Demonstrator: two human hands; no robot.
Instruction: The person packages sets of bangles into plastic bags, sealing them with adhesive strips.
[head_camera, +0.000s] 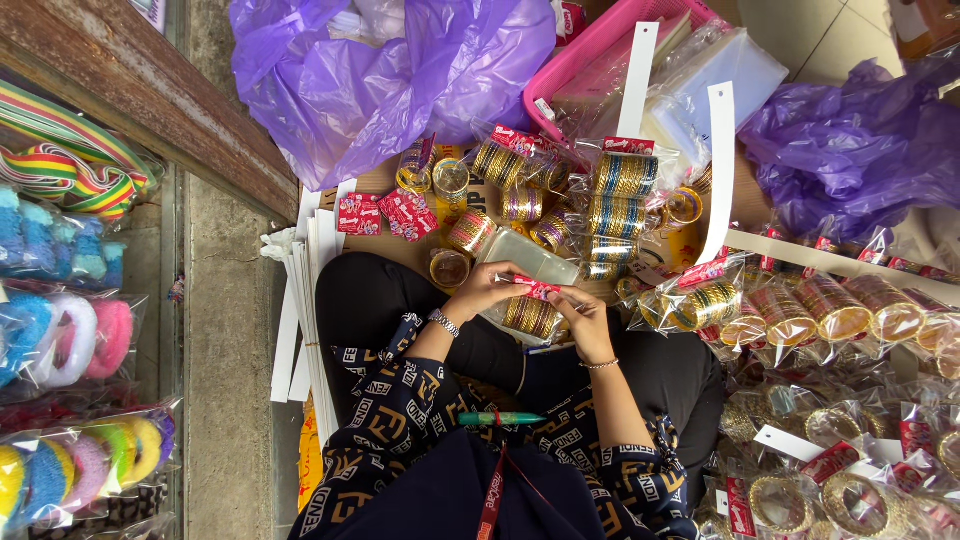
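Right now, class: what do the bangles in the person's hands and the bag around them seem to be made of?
The bangles look like gold-toned metal, judging by their bright shine, though coated plastic is possible. The bag looks like thin clear plastic film: glossy, see-through, crinkled. The left hand and right hand pinch its red header card.

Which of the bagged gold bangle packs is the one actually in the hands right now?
The clear bag of gold bangles with the red header card, pinched between left hand and right hand over the lap; all other packs lie untouched around.

Packed bangles (620, 205) crowding ahead; bare concrete floor (225, 350) leftward.
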